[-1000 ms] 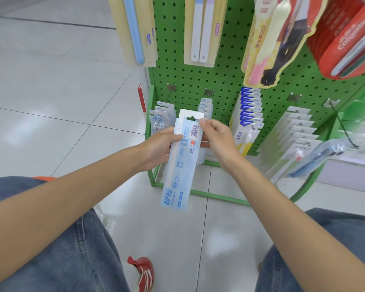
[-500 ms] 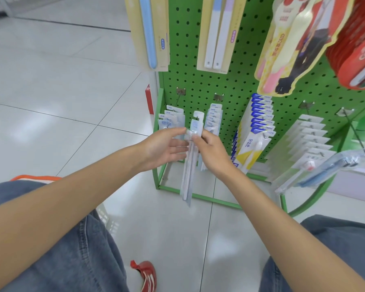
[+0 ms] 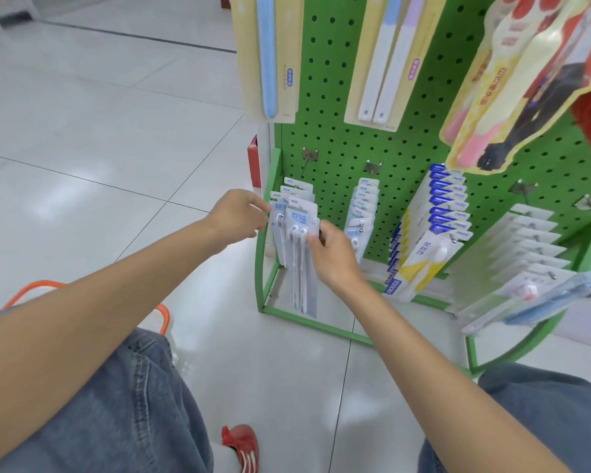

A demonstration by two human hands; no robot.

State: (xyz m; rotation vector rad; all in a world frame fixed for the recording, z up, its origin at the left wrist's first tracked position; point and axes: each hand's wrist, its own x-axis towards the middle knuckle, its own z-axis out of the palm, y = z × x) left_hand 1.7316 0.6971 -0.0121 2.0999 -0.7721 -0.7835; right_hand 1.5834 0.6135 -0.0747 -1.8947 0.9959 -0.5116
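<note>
The right fingers (image 3: 313, 238) are bent and pinch the right edge of a toothbrush pack (image 3: 302, 268) near its top. That way the right hand (image 3: 335, 257) holds it straight up and down, with the brushes facing out. The left fingers (image 3: 260, 207) are bent too, and they pinch the left edge of the hanging packs (image 3: 294, 191). The left hand (image 3: 236, 216) steadies that bunch. The toothbrush pack is right in front of the hanging packs and touches them, low on the left side of the green board (image 3: 338, 145). I think the job is to hang it on the hook (image 3: 309, 155) with the others. I cannot tell if the hole in its top is on the wire yet. To do this well, lift the pack so the hole meets the tip of the wire. Then push it gently back, and let go only when it hangs by itself. The left hand should hold the bunch so none slide off. An orange basket (image 3: 31, 288) sits by the knee.
</note>
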